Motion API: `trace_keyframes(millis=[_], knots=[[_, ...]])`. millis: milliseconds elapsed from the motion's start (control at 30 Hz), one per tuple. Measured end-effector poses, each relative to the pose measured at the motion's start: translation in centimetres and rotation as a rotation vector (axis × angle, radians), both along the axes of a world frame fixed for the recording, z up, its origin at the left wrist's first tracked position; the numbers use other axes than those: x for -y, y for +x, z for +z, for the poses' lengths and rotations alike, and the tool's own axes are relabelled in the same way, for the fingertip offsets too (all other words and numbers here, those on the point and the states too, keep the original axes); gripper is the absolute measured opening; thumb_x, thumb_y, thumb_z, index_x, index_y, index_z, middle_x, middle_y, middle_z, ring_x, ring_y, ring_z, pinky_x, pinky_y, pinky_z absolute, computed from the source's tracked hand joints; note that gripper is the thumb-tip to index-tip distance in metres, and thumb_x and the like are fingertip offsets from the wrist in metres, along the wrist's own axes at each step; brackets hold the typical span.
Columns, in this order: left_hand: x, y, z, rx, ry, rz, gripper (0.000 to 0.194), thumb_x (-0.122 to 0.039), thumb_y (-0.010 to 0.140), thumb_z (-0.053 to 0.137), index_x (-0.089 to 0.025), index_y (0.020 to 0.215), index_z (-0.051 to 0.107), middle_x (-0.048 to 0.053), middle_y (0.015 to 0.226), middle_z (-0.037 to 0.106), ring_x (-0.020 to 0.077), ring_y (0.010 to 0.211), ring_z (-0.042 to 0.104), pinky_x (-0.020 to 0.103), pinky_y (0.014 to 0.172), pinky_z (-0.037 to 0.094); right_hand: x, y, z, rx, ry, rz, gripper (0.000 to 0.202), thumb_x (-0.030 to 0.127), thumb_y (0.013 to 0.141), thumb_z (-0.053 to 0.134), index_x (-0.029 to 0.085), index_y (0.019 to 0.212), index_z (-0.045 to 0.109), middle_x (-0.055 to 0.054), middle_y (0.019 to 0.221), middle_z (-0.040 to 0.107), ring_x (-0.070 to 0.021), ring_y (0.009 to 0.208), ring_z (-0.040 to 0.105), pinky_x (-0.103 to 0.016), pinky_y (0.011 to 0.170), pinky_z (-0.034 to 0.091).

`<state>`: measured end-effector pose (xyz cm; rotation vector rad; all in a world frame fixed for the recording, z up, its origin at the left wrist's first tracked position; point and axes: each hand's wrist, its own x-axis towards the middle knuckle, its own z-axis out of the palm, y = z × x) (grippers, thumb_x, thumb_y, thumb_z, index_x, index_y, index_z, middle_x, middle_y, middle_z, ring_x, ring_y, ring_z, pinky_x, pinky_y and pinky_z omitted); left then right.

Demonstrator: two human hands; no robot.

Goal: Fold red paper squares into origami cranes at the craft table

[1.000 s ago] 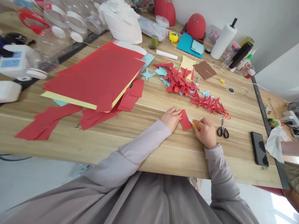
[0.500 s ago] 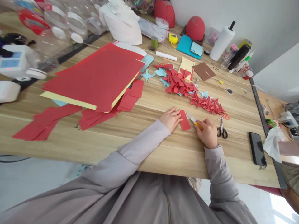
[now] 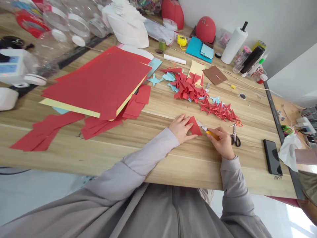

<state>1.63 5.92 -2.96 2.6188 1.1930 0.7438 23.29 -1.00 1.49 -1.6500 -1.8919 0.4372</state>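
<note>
My left hand (image 3: 182, 129) lies on a small red paper piece (image 3: 194, 127), fingers spread over its left side and the thumb along its lower edge. Part of the paper is hidden under the fingers. Just right of it, my right hand (image 3: 221, 141) grips the yellow handle of a utility knife (image 3: 203, 128), whose pale blade points up and left beside the paper. Black-handled scissors (image 3: 235, 138) lie to the right of that hand. Beyond both hands is a heap of folded red paper stars (image 3: 189, 87), with some light blue ones among them.
Large red sheets (image 3: 99, 82) are stacked on the left, with cut red strips (image 3: 47, 130) in front. A phone (image 3: 272, 157) lies at right. Clear plastic jars (image 3: 76, 24) and a white bottle (image 3: 234, 46) stand at the back. Another person's arm (image 3: 305, 156) shows at the right edge.
My left thumb has spread down to the paper's lower edge, and the paper now shows a different, shorter outline. My right hand has shifted slightly right with the knife.
</note>
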Motion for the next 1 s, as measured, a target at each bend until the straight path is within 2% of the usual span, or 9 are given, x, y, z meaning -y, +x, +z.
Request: trace_keyframes(millis=[167, 233, 400, 500, 633, 867, 1000], knots=[[-0.5, -0.1, -0.3, -0.036, 0.053, -0.017, 0.045, -0.051, 0.084, 0.053, -0.014, 0.102, 0.072, 0.018, 0.119, 0.063, 0.0346, 0.118, 0.050, 0.052, 0.098, 0.041, 0.6, 0.8, 1.9, -0.229, -0.267, 0.285, 0.030, 0.041, 0.078, 0.067, 0.024, 0.102, 0.072, -0.003, 0.085, 0.063, -0.0151, 0.074, 0.059, -0.029, 0.070, 0.047], [-0.7, 0.0, -0.3, -0.029, 0.051, -0.003, 0.041, -0.047, 0.088, 0.049, -0.016, 0.099, 0.073, 0.015, 0.117, 0.064, 0.0326, 0.116, 0.051, 0.050, 0.096, 0.043, 0.7, 1.2, 2.3, -0.246, -0.352, 0.342, 0.032, 0.043, 0.075, 0.069, 0.024, 0.101, 0.072, -0.003, 0.085, 0.065, -0.0156, 0.073, 0.059, -0.029, 0.068, 0.047], [-0.9, 0.0, -0.3, -0.008, 0.023, 0.021, 0.037, -0.041, 0.091, 0.045, -0.020, 0.098, 0.074, 0.012, 0.117, 0.066, 0.0303, 0.115, 0.052, 0.049, 0.095, 0.044, 0.9, 1.4, 1.9, -0.073, -0.299, 0.211, 0.027, 0.037, 0.075, 0.069, 0.024, 0.098, 0.073, -0.002, 0.078, 0.063, -0.0145, 0.067, 0.056, -0.027, 0.061, 0.044], [-0.9, -0.1, -0.2, -0.015, 0.016, 0.030, 0.035, -0.037, 0.092, 0.043, -0.021, 0.099, 0.074, 0.009, 0.118, 0.066, 0.0286, 0.116, 0.052, 0.047, 0.096, 0.044, 0.8, 1.2, 1.3, 0.031, -0.248, 0.144, 0.023, 0.034, 0.074, 0.070, 0.024, 0.095, 0.074, -0.002, 0.077, 0.062, -0.0146, 0.067, 0.056, -0.027, 0.063, 0.044], [-1.0, -0.2, -0.3, -0.025, 0.011, 0.034, 0.034, -0.036, 0.092, 0.043, -0.023, 0.098, 0.074, 0.007, 0.117, 0.066, 0.0274, 0.116, 0.052, 0.046, 0.095, 0.045, 0.6, 1.4, 0.9, 0.055, -0.231, 0.051, 0.027, 0.034, 0.075, 0.069, 0.024, 0.099, 0.073, -0.003, 0.081, 0.061, -0.0147, 0.069, 0.058, -0.028, 0.067, 0.045], [-1.0, -0.2, -0.3, 0.003, 0.004, 0.028, 0.037, -0.037, 0.093, 0.042, -0.020, 0.098, 0.074, 0.008, 0.116, 0.067, 0.0287, 0.115, 0.053, 0.047, 0.093, 0.045, 0.5, 1.2, 0.2, 0.147, -0.191, 0.000, 0.026, 0.033, 0.076, 0.067, 0.025, 0.101, 0.072, -0.002, 0.080, 0.058, -0.0146, 0.068, 0.059, -0.027, 0.067, 0.045], [-1.0, -0.2, -0.2, 0.026, -0.009, 0.020, 0.037, -0.037, 0.093, 0.041, -0.020, 0.098, 0.074, 0.005, 0.113, 0.069, 0.0289, 0.115, 0.053, 0.047, 0.093, 0.046, 0.3, 0.4, -0.2, 0.228, -0.107, -0.027, 0.027, 0.033, 0.079, 0.065, 0.025, 0.103, 0.072, -0.003, 0.082, 0.058, -0.0158, 0.071, 0.059, -0.027, 0.068, 0.044]])
